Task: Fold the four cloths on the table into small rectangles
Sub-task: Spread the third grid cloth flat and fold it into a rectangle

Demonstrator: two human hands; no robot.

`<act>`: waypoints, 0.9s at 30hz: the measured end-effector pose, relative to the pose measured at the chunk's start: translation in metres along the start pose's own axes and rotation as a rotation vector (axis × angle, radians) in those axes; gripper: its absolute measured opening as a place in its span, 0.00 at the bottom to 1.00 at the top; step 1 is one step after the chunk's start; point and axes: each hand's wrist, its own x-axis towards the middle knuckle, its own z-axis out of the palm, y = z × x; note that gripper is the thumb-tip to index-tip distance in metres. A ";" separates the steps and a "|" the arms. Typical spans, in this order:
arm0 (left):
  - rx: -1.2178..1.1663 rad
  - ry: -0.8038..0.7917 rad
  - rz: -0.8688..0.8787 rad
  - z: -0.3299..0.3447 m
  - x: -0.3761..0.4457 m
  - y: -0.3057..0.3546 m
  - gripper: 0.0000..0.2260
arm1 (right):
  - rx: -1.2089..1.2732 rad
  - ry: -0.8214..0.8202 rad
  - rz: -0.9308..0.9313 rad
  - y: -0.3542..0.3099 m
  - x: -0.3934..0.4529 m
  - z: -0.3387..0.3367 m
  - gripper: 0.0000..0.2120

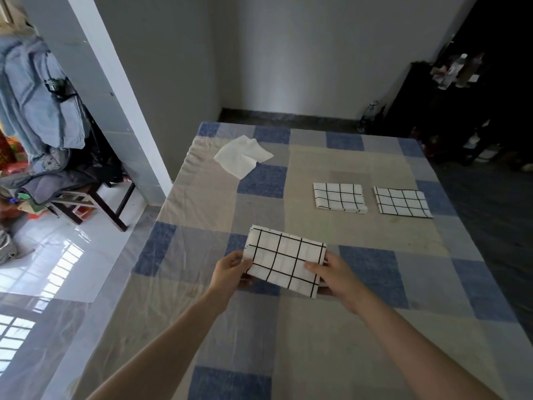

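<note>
A white cloth with a black grid (284, 259), folded into a rectangle, is held just above the table near me. My left hand (232, 269) pinches its left edge, and my right hand (336, 274) pinches its right edge with the thumb on top. Two more grid cloths lie folded flat side by side farther back on the right: one (339, 197) nearer the middle, the other (402, 202) to its right. A plain white cloth (242, 155) lies loose and rumpled at the far left of the table.
The table (375, 313) wears a blue, grey and beige checked cover under clear plastic. A white pillar (115, 90) and a chair piled with clothes (43, 134) stand to the left. A dark shelf with bottles (458, 73) is at the far right.
</note>
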 end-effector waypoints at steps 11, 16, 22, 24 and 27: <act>0.083 0.067 -0.158 0.006 0.004 -0.008 0.02 | -0.196 0.179 0.159 0.026 0.017 0.002 0.02; 0.197 0.116 -0.161 0.015 0.007 -0.009 0.03 | -0.179 0.186 0.181 0.030 0.028 -0.010 0.04; 0.072 0.239 -0.050 0.023 0.022 0.015 0.06 | -0.057 0.173 0.095 0.001 0.074 -0.022 0.04; 0.141 0.283 -0.013 0.018 0.029 0.019 0.06 | -0.022 0.163 0.032 -0.017 0.099 -0.024 0.03; 0.576 0.358 -0.019 0.003 0.032 0.014 0.07 | 0.040 0.155 -0.016 -0.043 0.138 -0.018 0.04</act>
